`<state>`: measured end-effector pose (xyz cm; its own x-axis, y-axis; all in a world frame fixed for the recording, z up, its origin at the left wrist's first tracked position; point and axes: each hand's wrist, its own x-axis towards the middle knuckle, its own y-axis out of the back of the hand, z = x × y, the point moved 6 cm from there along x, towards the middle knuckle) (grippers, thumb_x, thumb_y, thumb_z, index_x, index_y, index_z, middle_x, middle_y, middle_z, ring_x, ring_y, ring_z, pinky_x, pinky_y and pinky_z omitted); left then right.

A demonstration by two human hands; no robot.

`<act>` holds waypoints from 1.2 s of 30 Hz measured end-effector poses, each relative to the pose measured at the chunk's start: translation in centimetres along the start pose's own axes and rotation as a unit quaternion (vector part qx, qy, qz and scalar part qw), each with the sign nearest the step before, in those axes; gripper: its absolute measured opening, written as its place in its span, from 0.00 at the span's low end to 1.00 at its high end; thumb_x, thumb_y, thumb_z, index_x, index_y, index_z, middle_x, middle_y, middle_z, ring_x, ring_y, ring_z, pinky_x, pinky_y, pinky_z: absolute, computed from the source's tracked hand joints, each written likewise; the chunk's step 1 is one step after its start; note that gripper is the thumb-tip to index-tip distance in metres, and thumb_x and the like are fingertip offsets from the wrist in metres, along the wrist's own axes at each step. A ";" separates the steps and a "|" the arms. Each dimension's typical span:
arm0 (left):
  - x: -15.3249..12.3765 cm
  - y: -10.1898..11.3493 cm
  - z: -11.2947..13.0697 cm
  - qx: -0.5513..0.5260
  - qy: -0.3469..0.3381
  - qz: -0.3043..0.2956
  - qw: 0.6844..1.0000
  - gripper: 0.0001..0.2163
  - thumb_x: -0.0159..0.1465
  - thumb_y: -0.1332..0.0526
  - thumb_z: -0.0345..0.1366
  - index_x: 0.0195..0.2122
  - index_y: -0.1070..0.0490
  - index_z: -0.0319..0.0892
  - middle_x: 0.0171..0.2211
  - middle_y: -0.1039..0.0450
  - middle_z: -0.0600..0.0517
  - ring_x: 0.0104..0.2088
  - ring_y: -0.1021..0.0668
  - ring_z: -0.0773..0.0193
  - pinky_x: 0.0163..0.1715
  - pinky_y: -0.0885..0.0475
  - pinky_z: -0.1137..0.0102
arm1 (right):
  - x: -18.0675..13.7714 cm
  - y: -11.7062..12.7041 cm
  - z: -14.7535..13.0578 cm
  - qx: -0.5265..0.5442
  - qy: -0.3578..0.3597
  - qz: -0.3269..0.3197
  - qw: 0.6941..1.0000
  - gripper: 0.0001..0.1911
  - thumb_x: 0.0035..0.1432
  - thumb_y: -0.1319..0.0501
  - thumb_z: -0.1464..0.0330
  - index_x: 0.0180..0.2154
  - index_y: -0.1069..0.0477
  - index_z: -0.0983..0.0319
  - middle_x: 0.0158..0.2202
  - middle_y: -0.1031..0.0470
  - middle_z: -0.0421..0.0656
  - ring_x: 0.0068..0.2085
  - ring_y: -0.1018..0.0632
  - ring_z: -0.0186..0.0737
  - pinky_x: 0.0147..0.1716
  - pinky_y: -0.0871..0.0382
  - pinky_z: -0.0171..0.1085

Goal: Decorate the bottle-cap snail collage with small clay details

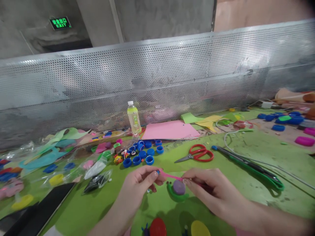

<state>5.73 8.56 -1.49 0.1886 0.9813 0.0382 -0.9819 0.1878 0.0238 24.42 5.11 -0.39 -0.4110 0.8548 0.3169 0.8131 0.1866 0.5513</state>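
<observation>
A thin pink strip of what looks like modelling clay [170, 176] stretches between both hands. My left hand [141, 183] pinches its left end, where a small blue bit shows at the fingertips. The right end is pinched between thumb and fingers of my right hand [216, 188]. Just beneath the strip, a round purple piece [179, 187] rests against a curved green piece [175, 196] on the green table. Nearer to me are a red oval piece [158, 226] and a yellow one [200, 228], each with a small dark bit at its left.
Red-handled scissors [200, 153] and a green-and-black long tool [256, 167] lie at right. Several blue lids [142, 154], a drink bottle [133, 118] and pink paper [171, 129] are ahead. A black slab [52, 206] and plastic bags lie at left. Perforated metal panel [157, 72] behind.
</observation>
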 end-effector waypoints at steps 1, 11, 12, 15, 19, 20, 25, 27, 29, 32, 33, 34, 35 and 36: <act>0.0 0.0 -0.2 -0.002 0.000 -0.001 1.000 0.08 0.57 0.32 0.41 0.32 0.21 0.42 0.27 0.20 0.50 0.28 0.22 0.64 0.25 0.31 0.75 | 0.0 0.0 -0.1 0.000 0.004 0.001 1.000 0.15 0.67 0.49 0.64 0.33 0.28 0.61 0.19 0.43 0.34 0.21 0.43 0.32 0.20 0.53 0.34; -0.2 -0.1 0.0 0.007 0.005 -0.003 1.000 0.10 0.55 0.30 0.43 0.27 0.22 0.42 0.21 0.21 0.52 0.22 0.25 0.67 0.23 0.33 0.75 | 0.3 -0.1 -0.6 -0.030 0.032 0.003 0.999 0.13 0.67 0.48 0.67 0.33 0.27 0.62 0.20 0.39 0.35 0.22 0.40 0.32 0.22 0.50 0.33; -0.2 -0.1 0.1 0.011 0.007 -0.001 1.000 0.09 0.55 0.30 0.42 0.27 0.22 0.41 0.21 0.21 0.52 0.22 0.25 0.66 0.24 0.33 0.75 | 0.3 -0.2 -0.7 -0.039 0.041 0.002 0.998 0.13 0.67 0.48 0.67 0.34 0.26 0.62 0.20 0.38 0.35 0.22 0.40 0.32 0.22 0.49 0.33; -0.2 -0.1 0.1 0.022 0.008 0.002 1.000 0.07 0.55 0.30 0.40 0.26 0.22 0.41 0.21 0.20 0.51 0.22 0.25 0.66 0.24 0.33 0.75 | 0.2 -0.2 -0.9 -0.066 0.057 -0.004 0.996 0.14 0.67 0.48 0.68 0.36 0.25 0.63 0.23 0.35 0.37 0.23 0.39 0.33 0.23 0.47 0.33; -0.3 -0.1 0.3 0.032 0.006 0.001 0.999 0.06 0.56 0.32 0.37 0.24 0.23 0.41 0.20 0.21 0.53 0.21 0.25 0.68 0.24 0.33 0.76 | 0.4 -0.4 -1.2 -0.049 0.050 -0.027 0.997 0.14 0.67 0.48 0.67 0.34 0.25 0.63 0.24 0.36 0.37 0.24 0.39 0.33 0.24 0.46 0.33; -0.4 -0.2 0.4 0.035 0.006 -0.002 0.999 0.07 0.56 0.33 0.37 0.24 0.23 0.41 0.20 0.21 0.54 0.21 0.25 0.69 0.24 0.33 0.76 | 0.5 -0.4 -1.3 -0.042 0.048 -0.033 0.997 0.14 0.67 0.47 0.67 0.35 0.25 0.63 0.24 0.37 0.37 0.25 0.39 0.32 0.24 0.46 0.33; -0.8 -0.5 1.0 0.049 -0.002 -0.010 0.999 0.08 0.56 0.34 0.36 0.22 0.26 0.41 0.18 0.22 0.56 0.21 0.25 0.70 0.25 0.33 0.78 | 0.8 -0.3 -1.6 -0.020 0.029 -0.059 0.998 0.16 0.67 0.47 0.67 0.30 0.26 0.62 0.22 0.43 0.35 0.24 0.40 0.30 0.23 0.49 0.31; -0.8 -0.6 1.1 0.053 -0.005 -0.012 0.999 0.09 0.57 0.34 0.37 0.22 0.27 0.42 0.18 0.22 0.56 0.21 0.25 0.70 0.25 0.33 0.78 | 0.8 -0.5 -1.4 0.022 0.005 -0.080 0.997 0.18 0.67 0.46 0.65 0.25 0.30 0.63 0.22 0.46 0.34 0.24 0.42 0.29 0.22 0.50 0.30; -0.8 -0.6 1.1 0.055 -0.007 -0.013 0.998 0.10 0.58 0.34 0.38 0.22 0.28 0.42 0.18 0.22 0.56 0.22 0.25 0.70 0.26 0.32 0.78 | 0.7 -0.7 -0.8 0.080 -0.044 -0.092 0.992 0.18 0.66 0.45 0.62 0.25 0.31 0.63 0.22 0.48 0.34 0.22 0.44 0.28 0.19 0.52 0.30; -0.8 -0.6 0.8 0.056 -0.011 -0.021 0.998 0.11 0.59 0.34 0.43 0.27 0.27 0.41 0.20 0.21 0.54 0.22 0.24 0.69 0.25 0.32 0.77 | 0.6 -1.0 0.2 0.135 -0.132 -0.083 0.978 0.16 0.63 0.43 0.59 0.29 0.28 0.63 0.19 0.49 0.32 0.19 0.46 0.27 0.16 0.53 0.29; -0.8 -0.6 0.6 0.055 -0.011 -0.024 0.998 0.13 0.58 0.34 0.46 0.30 0.27 0.40 0.20 0.21 0.54 0.21 0.24 0.69 0.23 0.33 0.77 | 0.6 -1.0 0.4 0.137 -0.149 -0.076 0.976 0.16 0.63 0.43 0.59 0.30 0.27 0.63 0.18 0.49 0.32 0.18 0.46 0.27 0.15 0.52 0.29; -0.8 -0.6 0.4 0.054 -0.010 -0.028 0.998 0.16 0.58 0.34 0.49 0.32 0.27 0.40 0.20 0.21 0.53 0.21 0.24 0.68 0.21 0.34 0.77 | 0.6 -1.0 0.6 0.132 -0.157 -0.069 0.976 0.16 0.63 0.43 0.58 0.31 0.27 0.63 0.18 0.49 0.31 0.17 0.46 0.27 0.15 0.51 0.28; -0.8 -0.6 0.2 0.052 -0.008 -0.027 0.998 0.19 0.58 0.35 0.52 0.34 0.27 0.39 0.20 0.21 0.52 0.20 0.25 0.68 0.20 0.34 0.77 | 0.8 -0.9 0.6 0.122 -0.155 -0.063 0.978 0.16 0.63 0.45 0.59 0.32 0.27 0.63 0.18 0.48 0.31 0.17 0.46 0.27 0.14 0.51 0.28; -0.8 -0.5 0.1 0.050 -0.005 -0.023 0.998 0.21 0.57 0.36 0.55 0.35 0.28 0.39 0.20 0.22 0.51 0.19 0.25 0.67 0.17 0.35 0.77 | 1.1 -0.8 0.7 0.110 -0.148 -0.058 0.981 0.17 0.64 0.47 0.59 0.32 0.28 0.63 0.18 0.49 0.31 0.17 0.46 0.28 0.14 0.51 0.28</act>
<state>6.04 7.68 -1.48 0.2348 0.9710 0.0455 -0.9656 0.2276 0.1259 23.60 6.19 -1.05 -0.3940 0.9191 0.0062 0.8510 0.3622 0.3803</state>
